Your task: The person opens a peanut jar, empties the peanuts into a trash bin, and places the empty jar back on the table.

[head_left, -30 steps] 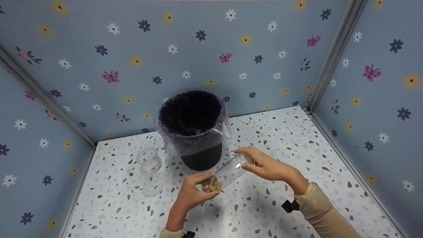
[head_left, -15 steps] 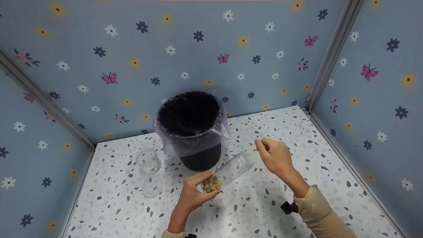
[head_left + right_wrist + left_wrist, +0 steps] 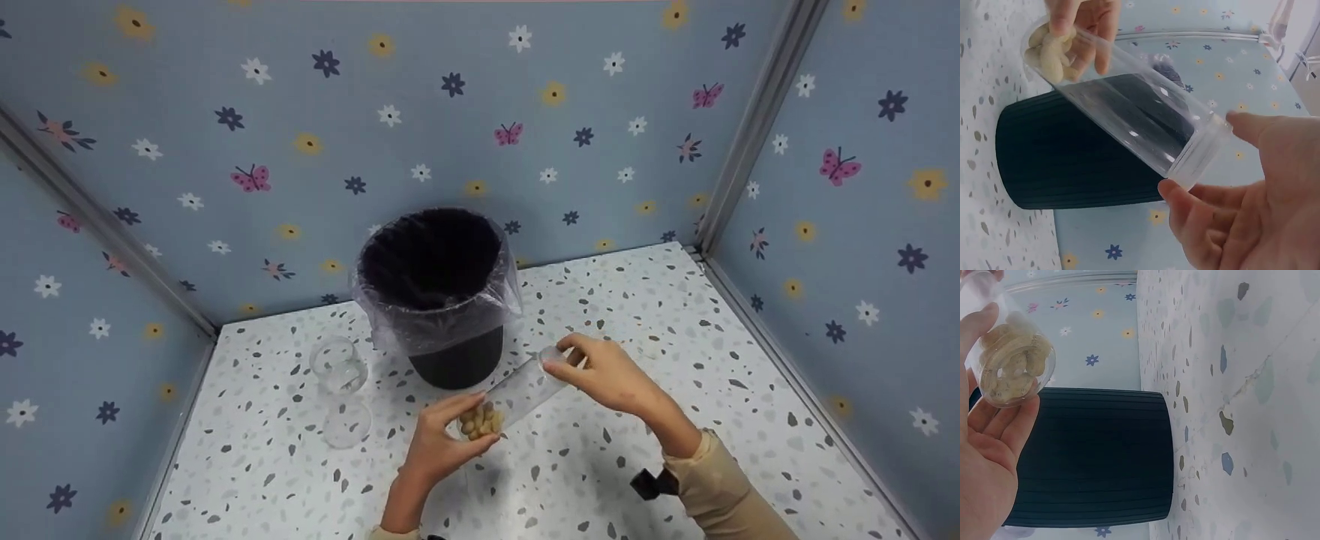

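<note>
A clear cylindrical jar (image 3: 520, 393) is held tilted above the speckled surface, its capped end up and to the right. Peanuts (image 3: 1013, 363) are gathered at its lower end. My left hand (image 3: 441, 436) grips that lower end, thumb on one side and fingers on the other. At the upper end, my right hand (image 3: 611, 375) pinches the translucent lid (image 3: 1203, 152) between thumb and fingertips. The lid sits on the jar's mouth in the right wrist view.
Just beyond the jar stands a black bin (image 3: 459, 360) with a thin clear liner (image 3: 420, 330) folded over its rim. To its left are a clear cup-like container (image 3: 339, 365) and a clear round piece (image 3: 347, 423). Flower-patterned walls (image 3: 600, 97) enclose the white speckled surface (image 3: 255, 420).
My right hand left the lid, drew off to the right with fingers curled, then came back and took hold of it again. The left hand and jar have stayed nearly still.
</note>
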`<action>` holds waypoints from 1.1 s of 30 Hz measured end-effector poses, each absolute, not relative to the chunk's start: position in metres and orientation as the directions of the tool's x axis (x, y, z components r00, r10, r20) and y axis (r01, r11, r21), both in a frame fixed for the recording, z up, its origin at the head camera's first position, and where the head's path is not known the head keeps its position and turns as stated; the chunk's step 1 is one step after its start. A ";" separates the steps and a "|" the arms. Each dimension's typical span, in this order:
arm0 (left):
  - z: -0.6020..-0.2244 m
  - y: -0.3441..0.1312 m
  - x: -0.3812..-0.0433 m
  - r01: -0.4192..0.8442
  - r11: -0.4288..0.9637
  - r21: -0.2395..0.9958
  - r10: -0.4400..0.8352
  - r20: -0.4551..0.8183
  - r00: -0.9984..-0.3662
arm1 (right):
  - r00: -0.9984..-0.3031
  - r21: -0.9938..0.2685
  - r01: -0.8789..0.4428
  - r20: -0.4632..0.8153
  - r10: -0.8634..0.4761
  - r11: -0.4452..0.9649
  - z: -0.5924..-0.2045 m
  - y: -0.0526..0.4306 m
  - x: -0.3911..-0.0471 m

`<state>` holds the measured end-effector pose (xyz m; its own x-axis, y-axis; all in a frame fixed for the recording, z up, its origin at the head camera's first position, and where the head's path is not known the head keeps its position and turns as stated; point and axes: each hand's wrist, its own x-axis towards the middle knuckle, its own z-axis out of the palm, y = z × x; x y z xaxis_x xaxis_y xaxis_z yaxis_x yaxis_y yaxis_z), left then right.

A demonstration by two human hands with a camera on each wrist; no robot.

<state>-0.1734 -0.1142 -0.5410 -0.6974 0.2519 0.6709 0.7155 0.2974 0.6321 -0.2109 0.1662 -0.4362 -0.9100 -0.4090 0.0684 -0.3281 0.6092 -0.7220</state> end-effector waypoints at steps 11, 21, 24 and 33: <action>-0.536 -0.114 -0.161 0.699 0.246 0.671 0.277 0.643 -0.714 | -0.642 -0.776 -0.587 0.271 -0.717 0.232 -0.448 0.183 -0.220; -0.539 -0.113 -0.162 0.717 0.221 0.661 0.277 0.663 -0.696 | -0.610 -0.755 -0.626 0.318 -0.726 0.194 -0.422 0.177 -0.205; -0.538 -0.113 -0.162 0.724 0.213 0.656 0.285 0.667 -0.688 | -0.615 -0.757 -0.621 0.311 -0.725 0.201 -0.421 0.177 -0.204; -0.537 -0.115 -0.160 0.712 0.215 0.668 0.285 0.654 -0.700 | -0.688 -0.794 -0.558 0.280 -0.670 0.241 -0.448 0.185 -0.216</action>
<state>-0.1604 -0.1146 -0.5368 -0.7003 0.2849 0.6545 0.7121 0.2151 0.6683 -0.2157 0.1849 -0.4476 -0.6876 -0.6698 0.2803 -0.5584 0.2410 -0.7938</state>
